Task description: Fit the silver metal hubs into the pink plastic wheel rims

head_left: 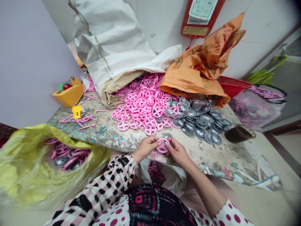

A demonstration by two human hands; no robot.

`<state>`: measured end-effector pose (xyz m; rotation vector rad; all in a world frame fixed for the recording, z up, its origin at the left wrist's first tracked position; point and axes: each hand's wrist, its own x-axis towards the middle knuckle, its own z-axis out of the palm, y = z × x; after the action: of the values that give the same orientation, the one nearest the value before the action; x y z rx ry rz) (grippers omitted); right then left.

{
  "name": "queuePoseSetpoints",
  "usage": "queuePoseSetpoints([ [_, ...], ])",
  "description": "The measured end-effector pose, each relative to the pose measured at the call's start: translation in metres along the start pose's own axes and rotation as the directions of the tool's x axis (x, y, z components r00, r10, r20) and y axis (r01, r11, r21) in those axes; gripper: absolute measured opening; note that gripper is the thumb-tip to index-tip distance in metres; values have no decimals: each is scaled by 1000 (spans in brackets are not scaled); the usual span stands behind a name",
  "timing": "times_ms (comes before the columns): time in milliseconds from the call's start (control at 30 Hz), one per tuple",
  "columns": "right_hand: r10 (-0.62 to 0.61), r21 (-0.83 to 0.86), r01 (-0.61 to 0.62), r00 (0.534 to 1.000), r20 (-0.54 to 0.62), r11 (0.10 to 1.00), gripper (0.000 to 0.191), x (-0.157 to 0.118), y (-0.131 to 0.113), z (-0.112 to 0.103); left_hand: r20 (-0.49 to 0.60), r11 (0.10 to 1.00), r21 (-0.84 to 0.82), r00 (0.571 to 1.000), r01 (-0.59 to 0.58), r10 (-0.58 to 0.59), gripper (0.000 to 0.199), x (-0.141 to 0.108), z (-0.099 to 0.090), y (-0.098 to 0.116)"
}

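Between my two hands, at the table's front edge, is a pink spoked plastic wheel [162, 150]. My left hand [147, 148] pinches its left rim, and my right hand [177, 151] grips the right side. Just beyond the fingers a grey disc [167, 135] lies on the table. A large heap of pink wheels [143, 103] spreads behind my hands. To its right is a pile of grey plastic hubcaps [199, 119]. Whether a grey disc sits under the held wheel, I cannot tell.
A white sack [117, 37] and an orange sack [195, 69] lie open behind the piles. At left stand a yellow bag [25, 157] of wheels with grey centres, a yellow container [68, 95] and pink rods [87, 119]. A dark cup [237, 134] sits at right; a clear bag [256, 108] hangs beyond.
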<state>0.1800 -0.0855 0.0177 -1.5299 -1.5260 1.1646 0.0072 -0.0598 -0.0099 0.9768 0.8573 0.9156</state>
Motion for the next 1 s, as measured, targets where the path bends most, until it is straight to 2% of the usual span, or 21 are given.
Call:
queuePoseSetpoints([
  [67,-70,-184,47,990,-124,982,37,6,2,-8,-59,999,-17,997,41,-42,35,0,0,4],
  [133,-185,-423,86,962,-199,902,36,14,4,-19,-108,998,-13,992,63,-64,34,1,0,7],
  [200,-268,-633,135,956,-119,762,37,21,6,-27,-142,997,-16,986,80,-81,33,2,2,10],
  [267,-272,-753,195,962,22,629,42,24,7,-27,-165,995,-28,981,93,-97,33,2,3,13],
  [333,-249,-806,223,964,97,549,45,26,8,-23,-173,994,-36,979,103,-108,33,2,3,16],
  [367,-239,-815,217,966,100,537,46,26,8,-21,-174,993,-37,978,109,-114,33,2,3,17],
  [467,-213,-790,135,977,5,598,51,28,11,-19,-173,991,-47,976,128,-134,34,3,2,18],
  [567,-154,-655,30,979,-133,755,45,28,17,-29,-187,987,-62,969,150,-159,35,4,1,19],
  [633,-93,-470,-16,974,-208,883,32,25,18,-38,-195,985,-60,966,159,-168,35,4,1,20],
  [700,-29,-213,-35,958,-286,976,30,21,16,-42,-195,986,-50,966,161,-167,34,5,1,20],
  [767,27,42,-13,938,-345,999,34,14,10,-38,-196,986,-44,966,162,-168,35,5,2,20],
  [833,40,193,35,927,-372,981,38,7,1,-26,-183,985,-70,968,159,-169,37,5,4,20],
  [900,9,212,80,922,-388,974,37,-1,-7,-10,-130,978,-146,977,147,-167,43,3,7,17],
  [1000,-97,23,117,908,-408,993,29,-13,-13,11,-25,957,-259,990,128,-139,50,-4,15,12],
])
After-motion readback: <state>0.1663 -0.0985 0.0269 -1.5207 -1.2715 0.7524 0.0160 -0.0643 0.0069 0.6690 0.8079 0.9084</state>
